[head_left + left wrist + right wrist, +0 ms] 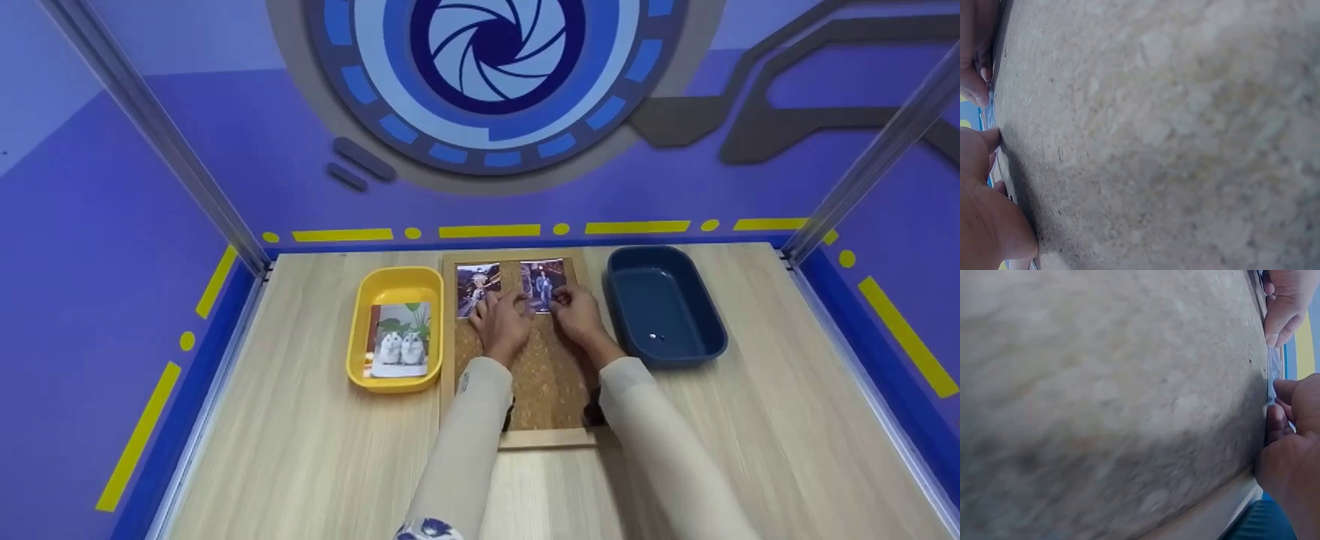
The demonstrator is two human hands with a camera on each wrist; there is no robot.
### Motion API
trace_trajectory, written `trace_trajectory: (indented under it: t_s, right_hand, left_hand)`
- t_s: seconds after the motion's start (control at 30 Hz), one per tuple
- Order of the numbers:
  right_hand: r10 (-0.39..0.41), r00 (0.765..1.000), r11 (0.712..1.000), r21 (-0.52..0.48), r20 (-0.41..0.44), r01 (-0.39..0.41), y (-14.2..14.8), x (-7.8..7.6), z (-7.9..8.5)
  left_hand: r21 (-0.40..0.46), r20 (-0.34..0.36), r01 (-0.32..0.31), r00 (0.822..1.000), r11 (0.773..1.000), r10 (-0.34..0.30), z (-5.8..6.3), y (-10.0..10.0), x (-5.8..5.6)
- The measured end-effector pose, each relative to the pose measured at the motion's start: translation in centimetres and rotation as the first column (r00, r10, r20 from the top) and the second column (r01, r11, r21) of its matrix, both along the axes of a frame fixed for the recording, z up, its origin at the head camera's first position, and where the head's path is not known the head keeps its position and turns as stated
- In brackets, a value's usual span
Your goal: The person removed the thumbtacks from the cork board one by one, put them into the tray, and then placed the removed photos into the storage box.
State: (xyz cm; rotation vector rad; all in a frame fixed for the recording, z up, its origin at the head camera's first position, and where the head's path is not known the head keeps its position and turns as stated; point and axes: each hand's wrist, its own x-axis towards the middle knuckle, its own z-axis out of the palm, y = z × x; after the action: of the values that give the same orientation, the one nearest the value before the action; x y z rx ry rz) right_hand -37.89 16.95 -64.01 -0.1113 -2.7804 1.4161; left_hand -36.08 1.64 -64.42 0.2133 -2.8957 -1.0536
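In the head view, two printed photos lie side by side at the top of a framed cork board (544, 390). The left photo (469, 281) shows a figure outdoors and is partly covered by my left hand (504, 326). That hand lies with fingers spread over its lower right part, a fingertip at the left edge of the right photo (543, 281). My right hand (581, 315) has its thumb and fingertips drawn together at this photo's lower right edge. In the right wrist view, the right hand's thumb and fingers (1283, 389) meet beside the photo's glossy surface (1275, 363).
A yellow tray (360, 330) left of the board holds a photo of two small white animals (401, 345). On the right stands a dark blue tray (660, 289) with a few small shiny pieces (656, 337) inside. A blue-purple wall (480, 206) closes off the back.
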Motion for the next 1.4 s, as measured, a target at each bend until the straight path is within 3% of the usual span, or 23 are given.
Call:
trace_trajectory:
  t_s: [0.67,1.07,1.2,1.4]
  right_hand:
    - [-0.018,0.999,1.0,0.007,-0.031,0.018,-1.7,-3.4,-0.1]
    - [-0.049,0.998,0.999,0.013,-0.045,0.05,-2.6,-5.2,-0.1]
    - [-0.055,0.998,0.998,0.014,0.01,0.054,-2.5,-5.6,0.0]
    - [-0.063,0.998,0.998,0.021,0.013,0.062,-2.4,-6.4,0.2]
  left_hand:
    - [-0.021,0.032,0.012,0.999,1.0,-0.011,0.1,-0.3,0.0]
    - [-0.032,-0.002,-0.005,1.0,0.999,0.005,0.0,-0.3,0.1]
    - [-0.038,0.015,0.004,1.0,0.999,-0.004,0.1,-0.2,0.1]
    - [-0.041,0.021,0.003,1.0,0.999,-0.002,0.3,-0.1,0.1]
